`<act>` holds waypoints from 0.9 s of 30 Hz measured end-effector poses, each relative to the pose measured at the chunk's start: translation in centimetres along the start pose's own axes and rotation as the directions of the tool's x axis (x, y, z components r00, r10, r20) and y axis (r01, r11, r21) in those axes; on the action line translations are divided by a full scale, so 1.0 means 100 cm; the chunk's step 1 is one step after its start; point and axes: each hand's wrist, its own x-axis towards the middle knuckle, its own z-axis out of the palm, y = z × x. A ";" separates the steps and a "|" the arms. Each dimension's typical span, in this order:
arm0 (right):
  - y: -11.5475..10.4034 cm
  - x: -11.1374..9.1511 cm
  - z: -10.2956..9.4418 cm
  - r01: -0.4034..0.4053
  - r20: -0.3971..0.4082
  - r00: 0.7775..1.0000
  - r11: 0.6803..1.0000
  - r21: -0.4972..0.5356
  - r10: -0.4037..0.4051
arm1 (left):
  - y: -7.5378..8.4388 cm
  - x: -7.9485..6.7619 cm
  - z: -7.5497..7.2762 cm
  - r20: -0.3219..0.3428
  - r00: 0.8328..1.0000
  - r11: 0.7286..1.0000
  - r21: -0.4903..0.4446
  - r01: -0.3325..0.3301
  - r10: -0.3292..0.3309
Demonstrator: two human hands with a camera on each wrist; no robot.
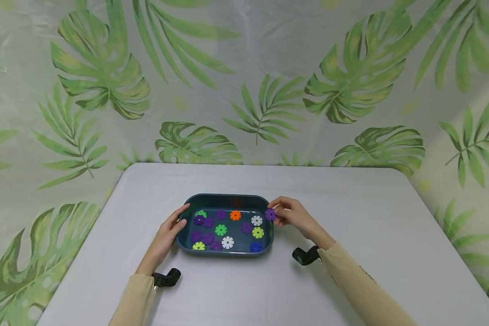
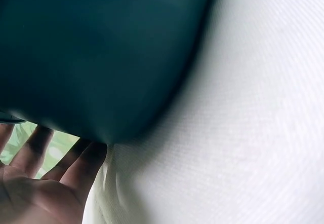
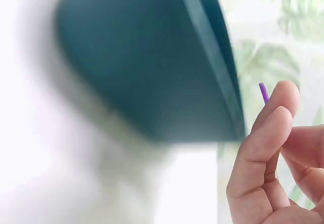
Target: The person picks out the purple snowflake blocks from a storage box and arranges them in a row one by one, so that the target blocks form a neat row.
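Just right of the head view's centre, the right hand [image 1: 293, 216] pinches a purple disc [image 1: 270, 214] between its fingers beside the teal tray [image 1: 241, 242]. Left of centre, the left hand [image 1: 165, 236] touches the tray's end, fingers apparently extended, though its wrist view is dim. Other discs [image 1: 221, 230] lie inside; the tabletop [image 1: 342, 194] is white.
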 end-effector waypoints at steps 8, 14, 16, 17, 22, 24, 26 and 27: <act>0.039 -0.008 -0.030 -0.074 -0.072 0.995 0.997 -0.017 0.073 | -0.001 -0.001 -0.001 -0.002 1.000 1.000 0.002 -0.001 0.001; 0.056 -0.007 -0.031 -0.092 -0.012 0.996 0.995 -0.046 0.091 | 0.011 -0.004 0.002 0.006 1.000 1.000 -0.013 0.021 -0.021; 0.057 -0.006 -0.029 -0.105 -0.016 0.994 0.992 -0.071 0.104 | 0.021 -0.007 0.004 0.010 1.000 1.000 -0.014 0.024 -0.024; 0.058 -0.005 -0.028 -0.115 -0.026 0.993 0.989 -0.089 0.113 | 0.024 -0.008 0.005 0.011 1.000 1.000 -0.014 0.026 -0.026; 0.052 -0.004 -0.024 -0.130 -0.078 0.990 0.973 -0.193 0.117 | 0.028 -0.010 0.006 0.011 1.000 1.000 -0.016 0.025 -0.024; 0.048 -0.003 -0.023 -0.118 -0.106 0.990 0.971 -0.207 0.098 | 0.028 -0.010 0.006 0.009 1.000 1.000 -0.014 0.026 -0.026; 0.039 -0.002 -0.021 -0.092 -0.125 0.990 0.977 -0.191 0.069 | 0.028 -0.011 0.006 0.008 1.000 1.000 -0.012 0.026 -0.025; 0.034 -0.002 -0.019 -0.072 -0.132 0.990 0.983 -0.170 0.050 | 0.029 -0.011 0.006 0.007 1.000 1.000 -0.010 0.026 -0.026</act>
